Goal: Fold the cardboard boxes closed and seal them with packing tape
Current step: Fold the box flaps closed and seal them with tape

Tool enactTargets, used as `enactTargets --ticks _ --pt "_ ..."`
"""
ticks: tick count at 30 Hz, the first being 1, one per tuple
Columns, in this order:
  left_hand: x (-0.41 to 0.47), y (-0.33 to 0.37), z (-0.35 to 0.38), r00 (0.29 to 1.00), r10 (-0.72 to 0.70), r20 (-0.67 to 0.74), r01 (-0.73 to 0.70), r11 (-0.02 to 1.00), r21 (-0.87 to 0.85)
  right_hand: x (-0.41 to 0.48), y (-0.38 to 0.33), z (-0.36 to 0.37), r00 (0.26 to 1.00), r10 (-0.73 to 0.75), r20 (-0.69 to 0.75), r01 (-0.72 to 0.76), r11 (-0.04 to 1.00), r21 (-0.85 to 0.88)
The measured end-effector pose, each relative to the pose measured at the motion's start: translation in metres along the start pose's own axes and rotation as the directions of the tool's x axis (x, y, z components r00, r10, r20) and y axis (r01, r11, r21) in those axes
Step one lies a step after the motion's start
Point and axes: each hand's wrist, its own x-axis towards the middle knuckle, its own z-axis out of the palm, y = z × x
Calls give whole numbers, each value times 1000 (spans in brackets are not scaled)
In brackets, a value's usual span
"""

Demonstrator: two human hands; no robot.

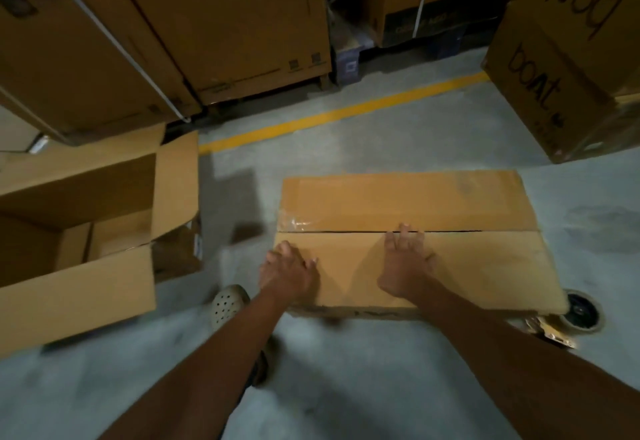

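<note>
A closed box point(415, 200) lies mid-frame, its two flaps meeting at a dark seam point(346, 231). The left hand point(287, 273) presses flat on the near flap's left corner. The right hand point(405, 263) lies flat mid-flap, fingertips point(403, 229) at the seam. An open box point(76, 287) stands at left. At lower right sits a dark ring point(581, 311), perhaps a tape roll.

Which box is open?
The box on the left: flaps stand apart, showing inside. The closed box under the left hand and right hand has flaps folded flat.

A warehouse: tall stacked cartons point(221, 20) on pallets, a concrete floor point(346, 370) with a yellow line point(346, 112).
</note>
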Motion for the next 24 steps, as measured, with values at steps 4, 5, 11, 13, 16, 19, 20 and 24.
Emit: enactTargets --ticks 4,5,11,13,16,19,20,24 --pt "-49 12 24 995 -31 91 51 974 -219 -30 16 12 1000 13 -22 -12 1000 21" --pt "-58 16 30 994 -19 106 46 963 -264 -37 20 12 1000 1 -15 0 999 43" --pt "-85 48 58 987 113 113 -69 941 -332 -56 39 15 996 -42 75 37 997 70" --pt "-81 56 57 987 111 112 -78 962 -263 -56 53 15 995 -70 65 66 995 70" --pt "-71 69 53 971 231 -64 -227 971 71 -55 70 14 991 -132 26 130 990 61" --pt "-60 100 54 857 495 -142 -469 864 183 -55 81 19 991 -123 -58 126 991 54" --pt "-57 113 54 819 559 -130 -530 823 204 -56 86 21 989 -97 -109 104 993 56" --pt "-51 175 58 727 682 -82 -658 726 202 -60 117 29 936 105 -336 -68 991 118"
